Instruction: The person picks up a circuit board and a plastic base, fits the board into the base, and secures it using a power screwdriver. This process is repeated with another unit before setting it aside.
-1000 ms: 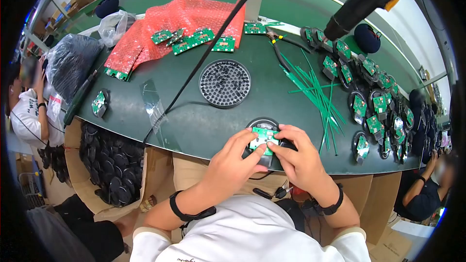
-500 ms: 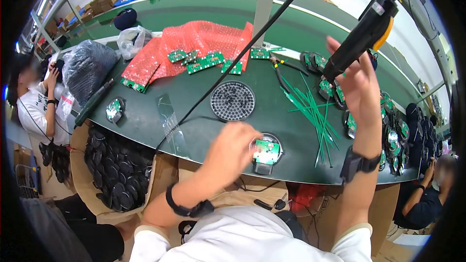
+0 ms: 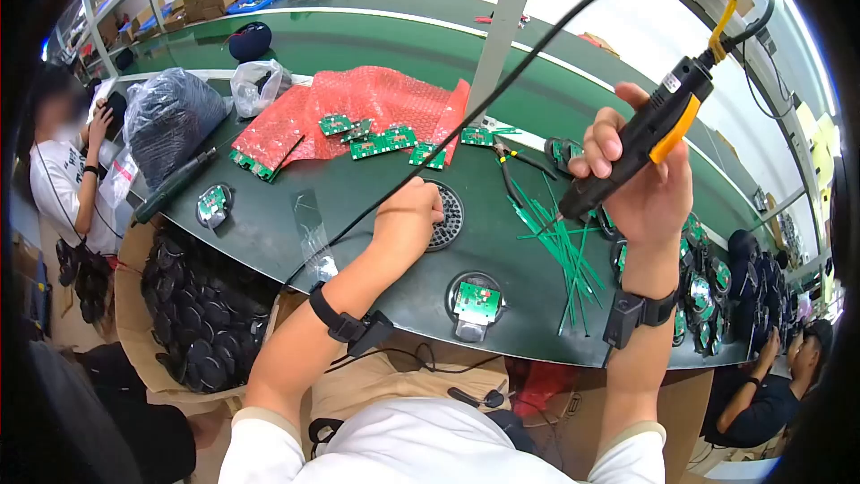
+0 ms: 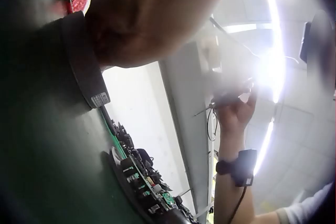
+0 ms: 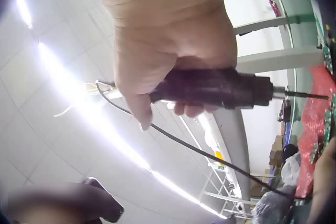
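My right hand is wrapped round a black and yellow electric screwdriver, its bit pointing down and left over the green strips; the right wrist view shows the same screwdriver in the hand. At the round dish of small dark parts, my left hand reaches over its left side with fingers bent; whether they pinch a part is hidden. In the left wrist view the hand is at the dish's rim. A green circuit board lies on a round black housing near the table's front edge.
Green strips and pliers lie right of the dish. Housings with boards crowd the right side. Boards rest on red bubble wrap. A black cable crosses the view. A box of black parts stands lower left.
My right hand has risen from the board and taken hold of the hanging screwdriver, now tilted and lower. My left hand has left the board and moved up to the dish. The board stays on its housing.
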The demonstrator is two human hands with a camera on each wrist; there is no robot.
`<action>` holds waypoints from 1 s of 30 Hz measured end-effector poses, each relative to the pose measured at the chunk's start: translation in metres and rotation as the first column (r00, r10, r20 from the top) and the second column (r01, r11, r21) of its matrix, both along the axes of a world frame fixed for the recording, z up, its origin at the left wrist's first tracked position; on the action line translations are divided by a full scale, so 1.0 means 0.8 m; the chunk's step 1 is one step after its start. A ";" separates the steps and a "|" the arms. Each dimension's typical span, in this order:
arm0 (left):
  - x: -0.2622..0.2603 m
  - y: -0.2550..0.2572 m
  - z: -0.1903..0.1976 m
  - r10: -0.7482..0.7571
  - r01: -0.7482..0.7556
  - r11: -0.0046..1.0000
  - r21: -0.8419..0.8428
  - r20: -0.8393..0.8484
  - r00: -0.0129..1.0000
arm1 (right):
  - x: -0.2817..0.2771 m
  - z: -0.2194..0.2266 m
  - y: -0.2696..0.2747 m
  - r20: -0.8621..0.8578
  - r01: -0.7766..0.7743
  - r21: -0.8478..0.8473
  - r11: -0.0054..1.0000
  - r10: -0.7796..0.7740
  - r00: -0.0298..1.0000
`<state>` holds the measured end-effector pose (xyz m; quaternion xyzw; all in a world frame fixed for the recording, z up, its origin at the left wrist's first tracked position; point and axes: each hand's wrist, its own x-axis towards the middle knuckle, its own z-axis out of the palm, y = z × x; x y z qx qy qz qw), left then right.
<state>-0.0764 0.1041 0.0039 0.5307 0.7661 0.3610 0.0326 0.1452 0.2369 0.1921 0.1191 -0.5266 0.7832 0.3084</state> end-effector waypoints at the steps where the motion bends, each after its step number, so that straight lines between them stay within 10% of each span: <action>1: -0.002 0.000 -0.001 -0.005 0.004 0.998 0.058 0.012 1.000 | 0.001 -0.003 -0.002 0.006 -0.002 0.005 1.000 0.002 1.000; 12: 0.036 -0.052 0.048 -0.171 0.116 0.984 0.133 0.556 0.814 | -0.001 -0.011 -0.033 0.098 0.189 0.212 0.959 -0.213 0.972; 30: 0.090 -0.092 0.014 -0.348 0.220 0.931 0.290 0.528 0.775 | -0.038 -0.082 -0.108 0.068 0.470 0.024 0.882 -0.470 0.880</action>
